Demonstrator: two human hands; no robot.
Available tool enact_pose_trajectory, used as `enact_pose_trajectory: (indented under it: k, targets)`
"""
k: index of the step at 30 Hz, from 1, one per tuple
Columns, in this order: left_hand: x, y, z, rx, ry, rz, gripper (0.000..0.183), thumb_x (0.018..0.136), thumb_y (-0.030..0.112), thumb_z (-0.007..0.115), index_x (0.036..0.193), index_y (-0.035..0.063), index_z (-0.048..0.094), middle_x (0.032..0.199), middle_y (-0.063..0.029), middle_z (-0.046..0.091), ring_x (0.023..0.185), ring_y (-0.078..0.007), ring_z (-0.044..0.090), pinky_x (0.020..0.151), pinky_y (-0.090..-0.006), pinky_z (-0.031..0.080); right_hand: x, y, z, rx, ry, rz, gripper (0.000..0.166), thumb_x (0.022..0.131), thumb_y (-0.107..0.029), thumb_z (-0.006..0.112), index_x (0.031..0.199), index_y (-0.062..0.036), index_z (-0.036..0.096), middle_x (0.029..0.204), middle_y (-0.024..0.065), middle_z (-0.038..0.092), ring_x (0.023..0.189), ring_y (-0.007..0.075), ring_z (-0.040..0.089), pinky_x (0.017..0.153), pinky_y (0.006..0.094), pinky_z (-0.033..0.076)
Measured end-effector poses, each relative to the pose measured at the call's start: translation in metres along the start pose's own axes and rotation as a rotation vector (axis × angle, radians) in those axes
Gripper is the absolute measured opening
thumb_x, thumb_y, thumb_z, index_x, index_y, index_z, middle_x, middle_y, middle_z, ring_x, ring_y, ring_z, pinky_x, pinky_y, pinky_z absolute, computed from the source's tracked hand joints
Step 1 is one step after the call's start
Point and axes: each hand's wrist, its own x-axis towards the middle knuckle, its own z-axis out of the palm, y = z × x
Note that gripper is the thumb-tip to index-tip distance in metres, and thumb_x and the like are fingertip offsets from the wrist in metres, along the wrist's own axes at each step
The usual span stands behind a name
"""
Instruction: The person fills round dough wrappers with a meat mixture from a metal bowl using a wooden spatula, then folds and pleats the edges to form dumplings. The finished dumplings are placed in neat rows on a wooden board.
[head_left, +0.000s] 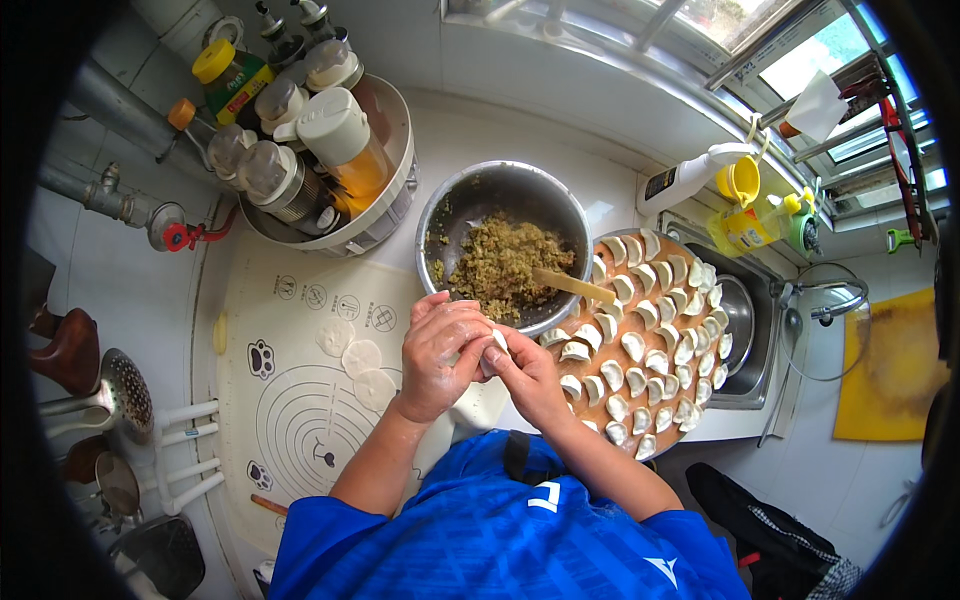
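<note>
Fingers of my left hand (446, 352) and my right hand (529, 371) meet at the near rim of a metal bowl, pinching a folded dumpling (495, 349) between them. Most of that dumpling is hidden by the fingers. Inside the steel bowl (442, 187) lies a mound of minced filling (506, 259), with a flat wooden spatula (574, 285) resting in it, its end over the rim. To the right, many shaped dumplings (634, 345) sit in rows on a round brown board (600, 349). Three round dough wrappers (362, 358) lie overlapping left of my hands.
A printed silicone mat (285, 330) covers the counter at left, with a wooden stick (268, 504) near its front. A round tub (409, 161) of seasoning bottles stands at back left. Right of the board are a sink (761, 360), a white spray bottle (686, 180) and a yellow detergent bottle (750, 225).
</note>
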Motion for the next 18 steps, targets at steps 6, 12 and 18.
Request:
enact_pose_trajectory:
  k: [6,12,18]
  targets:
    - [-0.002,-0.001,-0.007,-0.050,-0.018,-0.029,0.011,0.075,0.001,0.072,0.082,0.0087,0.068,0.089,-0.0019,0.070,0.099,-0.0212,0.065,0.096,-0.0387,0.041,-0.001,-0.002,-0.008,0.191,-0.075,0.076,0.038,0.096,-0.015,0.055,0.129,0.0032,0.049,0.106,0.0066,0.063,0.085,0.0104,0.061,0.076,0.0244,0.050]
    - [-0.007,-0.005,-0.007,-0.119,-0.001,-0.056,0.014,0.073,0.002,0.074,0.085,0.0082,0.070,0.092,-0.0027,0.072,0.099,-0.0230,0.065,0.097,-0.0393,0.041,0.000,-0.003,-0.009,0.038,-0.087,0.080,0.041,0.094,-0.013,0.059,0.130,0.0013,0.048,0.104,0.0058,0.063,0.083,0.0100,0.061,0.075,0.0246,0.050]
    - [-0.008,-0.006,-0.009,-0.087,-0.090,0.075,0.015,0.073,0.001,0.075,0.084,0.0082,0.070,0.096,-0.0040,0.072,0.107,-0.0238,0.061,0.097,-0.0413,0.041,-0.003,-0.016,-0.001,-0.086,-0.059,0.097,0.031,0.092,-0.008,0.059,0.121,0.0001,0.054,0.097,0.0042,0.061,0.080,0.0083,0.060,0.073,0.0243,0.051]
